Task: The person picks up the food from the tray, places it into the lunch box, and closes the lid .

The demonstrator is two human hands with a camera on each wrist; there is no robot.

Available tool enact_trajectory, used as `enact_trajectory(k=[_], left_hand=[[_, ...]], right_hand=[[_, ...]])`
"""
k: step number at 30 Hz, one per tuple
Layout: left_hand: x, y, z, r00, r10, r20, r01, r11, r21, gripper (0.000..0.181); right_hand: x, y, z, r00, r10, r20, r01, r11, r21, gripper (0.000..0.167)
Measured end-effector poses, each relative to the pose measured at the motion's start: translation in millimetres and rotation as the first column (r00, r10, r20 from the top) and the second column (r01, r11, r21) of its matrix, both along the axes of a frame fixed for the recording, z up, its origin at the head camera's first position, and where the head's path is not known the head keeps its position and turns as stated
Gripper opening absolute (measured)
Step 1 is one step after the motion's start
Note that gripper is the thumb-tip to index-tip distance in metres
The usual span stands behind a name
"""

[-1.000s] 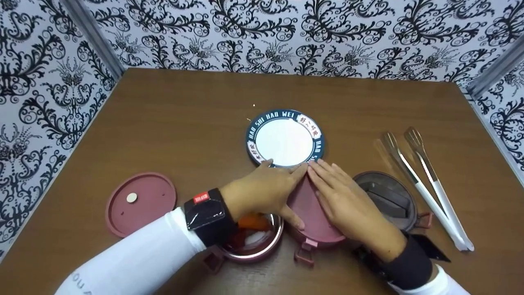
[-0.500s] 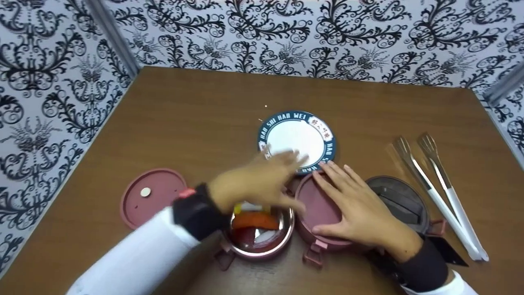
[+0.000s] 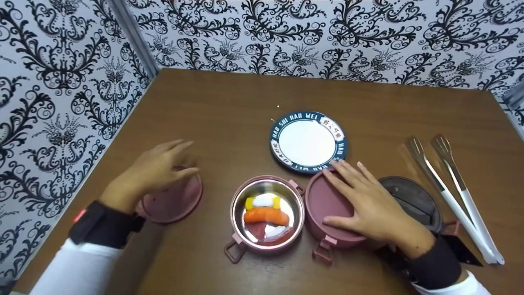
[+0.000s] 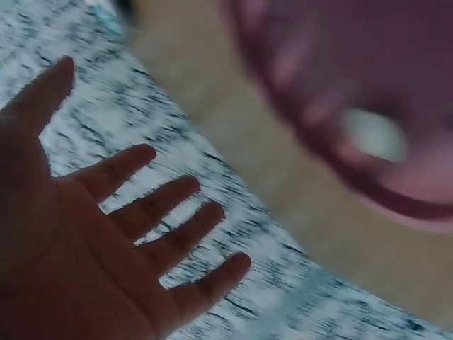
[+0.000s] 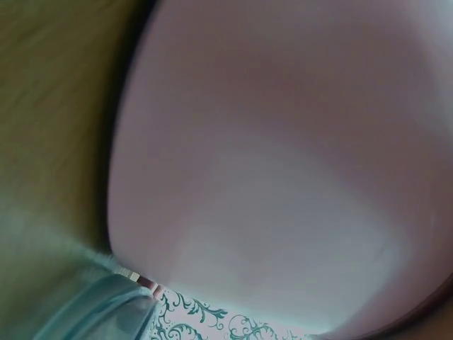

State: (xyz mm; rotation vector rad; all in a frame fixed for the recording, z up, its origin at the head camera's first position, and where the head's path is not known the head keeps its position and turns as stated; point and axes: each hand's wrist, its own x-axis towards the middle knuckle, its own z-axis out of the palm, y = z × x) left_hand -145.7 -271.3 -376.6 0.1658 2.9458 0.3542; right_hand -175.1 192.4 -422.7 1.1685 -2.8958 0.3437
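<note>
One left hand point(image 3: 157, 169), grip released, near pink lid point(image 3: 177, 205), toward counter's point(image 3: 221, 102) left edge; one right hand point(image 3: 364, 200), released, on pink pot point(image 3: 321, 205).

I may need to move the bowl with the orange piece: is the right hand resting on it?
No, the right hand rests on the pink container beside that bowl.
</note>
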Motion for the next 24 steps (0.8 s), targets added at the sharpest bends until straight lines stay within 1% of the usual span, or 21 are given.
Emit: enact_trajectory(k=[2, 4, 7, 9, 11, 15, 20, 24], left_hand=[[7.1, -15.9, -8.8, 0.999, 0.051, 0.016, -0.050, 0.999, -0.021, 0.077], [12.7, -29.6, -16.6, 0.996, 0.084, 0.030, -0.083, 0.996, -0.044, 0.074], [19.1, -45.4, -27.1, 0.993, 0.108, 0.044, -0.106, 0.993, -0.056, 0.064], [22.3, -53.9, -33.2, 0.994, 0.106, 0.040, -0.104, 0.993, -0.051, 0.057], [22.4, -57.1, -37.8, 0.994, 0.101, 0.033, -0.100, 0.994, -0.033, 0.050], [21.5, -61.4, -42.6, 0.995, 0.094, 0.027, -0.094, 0.995, 0.012, 0.041], [18.0, -66.5, -49.1, 0.993, 0.115, 0.024, -0.116, 0.992, 0.056, 0.026], [15.8, -70.1, -55.1, 0.992, 0.114, 0.055, -0.119, 0.988, 0.095, 0.016]], right_hand=[[-0.5, 1, -0.5, 1.000, 0.004, -0.001, -0.004, 1.000, -0.005, 0.100], [-1.4, 2, -0.5, 1.000, 0.005, -0.002, -0.005, 1.000, -0.011, 0.099], [-4.7, 5, 0.5, 1.000, 0.002, -0.014, -0.002, 1.000, -0.019, 0.098], [-8.5, 6, 1.5, 1.000, -0.001, -0.025, 0.001, 1.000, -0.026, 0.097], [-11.9, 9, 1.6, 0.999, -0.006, -0.033, 0.005, 0.999, -0.035, 0.096], [-14.9, 12, 0.2, 0.999, -0.008, -0.034, 0.007, 0.999, -0.046, 0.096], [-13.7, 12, -0.1, 0.999, -0.012, -0.032, 0.010, 0.999, -0.039, 0.096], [-13.0, 13, -0.8, 1.000, -0.022, -0.021, 0.021, 0.999, -0.030, 0.097]])
